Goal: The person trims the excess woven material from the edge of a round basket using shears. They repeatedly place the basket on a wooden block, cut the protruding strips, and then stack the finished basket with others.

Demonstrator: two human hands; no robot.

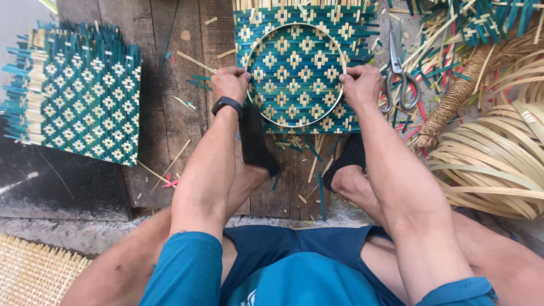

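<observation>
At top centre I see the teal-and-cream woven mat (297, 73) flat on the planks, the pale hoop (296, 27) on it; to do this well I would keep the hoop centred on the pattern and pressed down evenly. My left hand (229, 84) and right hand (360, 85) are each closed on the hoop's rim at opposite sides. I see no packages, labels or signs, only a stack of woven mats (79, 93) upper left and scissors (399, 76) upper right.

Person seen from above, lower half of the frame. Upper garment: teal short-sleeved shirt, sleeves ending above the elbows at lower left and lower right, with a small pale marking partly visible at the bottom centre. Lower garment: dark blue shorts. Forearms and lower legs bare. Left hand (229, 83) bare, a black wristband with a dark rectangular face on its wrist. Right hand (361, 85) bare, wrist unadorned. Both feet in black socks, centre of frame
</observation>
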